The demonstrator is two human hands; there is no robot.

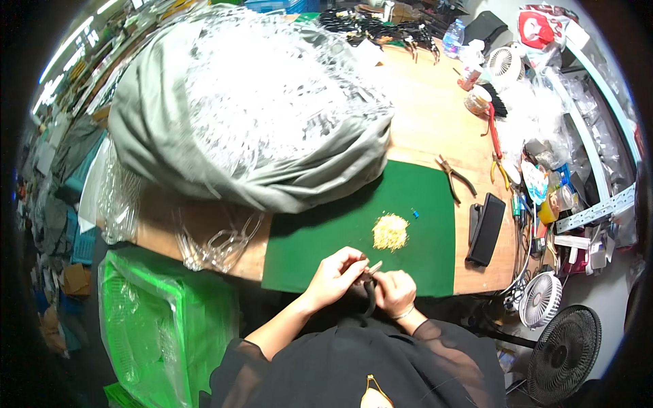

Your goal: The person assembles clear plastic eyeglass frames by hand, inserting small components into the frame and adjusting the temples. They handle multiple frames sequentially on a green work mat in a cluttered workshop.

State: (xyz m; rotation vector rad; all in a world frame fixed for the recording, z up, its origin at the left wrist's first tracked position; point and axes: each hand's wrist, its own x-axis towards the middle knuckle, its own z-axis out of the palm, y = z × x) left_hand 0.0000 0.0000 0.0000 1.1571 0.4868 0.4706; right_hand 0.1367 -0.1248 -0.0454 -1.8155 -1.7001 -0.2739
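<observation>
Close together at the front edge of the green mat (306, 255), my two hands nearly meet. My left hand (333, 277) is closed in a pinch; what its fingertips hold is too small to name. My right hand (396, 292) is closed around what look like pliers (369, 298), with a dark curved handle hanging down between the hands and a pale tip pointing up. Just beyond my hands lies a pile of tiny gold-coloured pieces (390, 232). A small blue piece (415, 213) sits beside the pile.
A huge grey cloth bundle (156, 129) of whitish, silvery pieces fills the left and back. Dark-handled pliers (457, 180) and a phone-like black device (486, 230) lie right. Clear looped frames (231, 241) lie left, above a green crate (143, 319). Fans (564, 353) stand right.
</observation>
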